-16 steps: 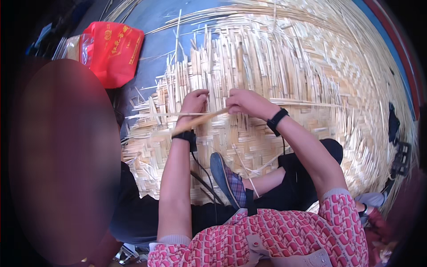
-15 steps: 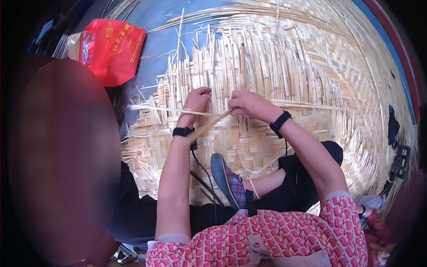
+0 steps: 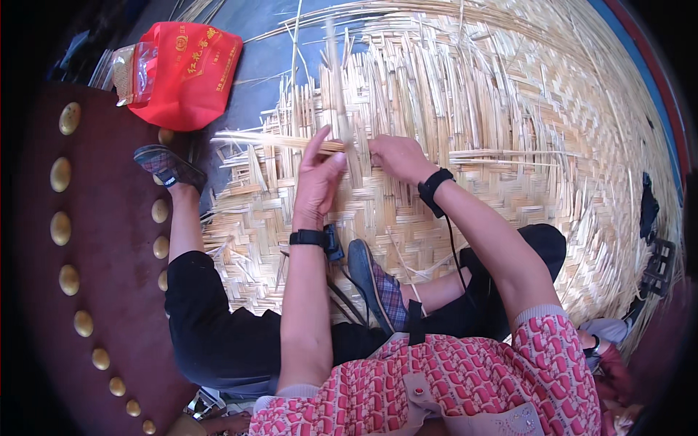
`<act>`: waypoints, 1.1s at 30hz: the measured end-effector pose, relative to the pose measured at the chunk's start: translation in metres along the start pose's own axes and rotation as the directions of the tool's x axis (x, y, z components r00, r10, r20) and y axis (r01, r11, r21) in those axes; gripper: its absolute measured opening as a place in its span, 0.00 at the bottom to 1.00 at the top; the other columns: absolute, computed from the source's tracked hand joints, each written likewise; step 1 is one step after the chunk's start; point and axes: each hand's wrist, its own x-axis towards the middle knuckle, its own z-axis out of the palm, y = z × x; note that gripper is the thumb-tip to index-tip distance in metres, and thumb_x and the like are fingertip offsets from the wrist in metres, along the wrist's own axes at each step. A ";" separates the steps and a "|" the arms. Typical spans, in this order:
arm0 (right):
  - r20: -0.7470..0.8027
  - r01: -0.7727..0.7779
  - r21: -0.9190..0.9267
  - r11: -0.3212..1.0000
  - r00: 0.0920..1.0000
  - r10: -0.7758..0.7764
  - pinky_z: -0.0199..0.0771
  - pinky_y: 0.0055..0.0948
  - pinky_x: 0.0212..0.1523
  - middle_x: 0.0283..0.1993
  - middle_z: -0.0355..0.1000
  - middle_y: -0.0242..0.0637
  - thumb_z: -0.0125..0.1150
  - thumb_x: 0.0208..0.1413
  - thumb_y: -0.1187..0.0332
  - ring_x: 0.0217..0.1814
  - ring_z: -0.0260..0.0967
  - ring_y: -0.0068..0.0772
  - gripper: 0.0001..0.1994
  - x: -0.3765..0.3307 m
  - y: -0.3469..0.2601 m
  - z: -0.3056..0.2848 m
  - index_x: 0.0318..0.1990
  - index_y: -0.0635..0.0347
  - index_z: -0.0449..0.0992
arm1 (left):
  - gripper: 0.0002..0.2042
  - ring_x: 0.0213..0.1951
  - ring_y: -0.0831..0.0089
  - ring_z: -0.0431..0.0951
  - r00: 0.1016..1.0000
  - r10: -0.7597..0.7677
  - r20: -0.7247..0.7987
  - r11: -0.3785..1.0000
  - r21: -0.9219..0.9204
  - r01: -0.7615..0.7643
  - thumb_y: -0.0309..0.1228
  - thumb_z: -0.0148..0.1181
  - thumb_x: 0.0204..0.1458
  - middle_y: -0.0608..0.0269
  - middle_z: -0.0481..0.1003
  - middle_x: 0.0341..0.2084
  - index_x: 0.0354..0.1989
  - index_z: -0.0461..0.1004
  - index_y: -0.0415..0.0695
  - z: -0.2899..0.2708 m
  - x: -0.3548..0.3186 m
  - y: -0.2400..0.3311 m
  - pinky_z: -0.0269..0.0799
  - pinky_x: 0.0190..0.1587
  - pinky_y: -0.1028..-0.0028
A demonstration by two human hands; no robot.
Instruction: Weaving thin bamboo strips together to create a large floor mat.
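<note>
A large mat (image 3: 407,211) of pale flat strips, cane or bamboo by the look of them, lies before me, its far edge a fringe of loose upright ends. My left hand (image 3: 320,178) is over its left part, palm partly turned up, thumb and fingers apart. A thin bundle of strips (image 3: 273,139) runs sideways to its fingertips. Close by on the right, my right hand (image 3: 400,158) is closed, fingertips down at the weave; what they pinch is hidden. Between the hands stands a motion-blurred strip (image 3: 336,87), pointing away from me; which hand holds it, if either, I cannot tell.
A red bag (image 3: 193,76) sits at the far left, beside a dark red panel with gold studs (image 3: 65,280). My shod foot (image 3: 378,283) rests on the mat. A black block-like object (image 3: 658,265) lies at the right edge. Another person's hand (image 3: 600,345) shows at lower right.
My left hand has opened and turned its palm up. My right hand has shifted slightly left and away from me. The slanting strip between them no longer shows; a blurred upright strip does.
</note>
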 end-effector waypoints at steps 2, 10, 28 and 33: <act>0.080 -0.092 0.170 0.981 0.994 0.080 0.69 0.42 0.38 0.30 0.70 0.41 0.54 0.52 0.68 0.38 0.70 0.45 0.06 0.003 -0.004 -0.007 0.36 0.53 0.74 | 0.18 0.39 0.72 0.77 0.963 0.174 -0.207 0.982 0.104 -0.155 0.18 0.60 0.49 0.63 0.75 0.38 0.50 0.73 0.41 -0.031 0.004 -0.009 0.76 0.40 0.74; -0.186 0.030 0.171 0.985 0.983 0.002 0.69 0.44 0.43 0.38 0.71 0.43 0.56 0.52 0.69 0.39 0.69 0.48 0.12 0.028 -0.062 0.022 0.45 0.58 0.71 | 0.15 0.45 0.66 0.74 0.890 0.297 -0.346 0.857 -0.315 -0.408 0.13 0.47 0.46 0.56 0.72 0.41 0.41 0.74 0.38 -0.056 -0.008 0.008 0.73 0.47 0.71; 0.017 0.245 0.243 0.938 0.966 -0.257 0.65 0.35 0.42 0.32 0.66 0.36 0.62 0.49 0.67 0.39 0.64 0.41 0.06 0.019 -0.047 0.010 0.34 0.57 0.74 | 0.16 0.36 0.67 0.76 0.984 -0.177 -0.012 0.553 0.826 0.110 0.26 0.52 0.47 0.54 0.77 0.30 0.46 0.68 0.36 -0.073 0.069 0.063 0.70 0.39 0.69; -0.066 0.205 0.314 0.927 0.979 -0.194 0.66 0.33 0.42 0.31 0.66 0.35 0.62 0.50 0.66 0.39 0.64 0.39 0.06 0.006 -0.051 0.007 0.34 0.56 0.75 | 0.14 0.32 0.75 0.75 0.990 -0.142 0.003 0.728 0.678 0.102 0.23 0.63 0.43 0.62 0.75 0.28 0.40 0.71 0.35 -0.030 0.071 0.066 0.71 0.34 0.76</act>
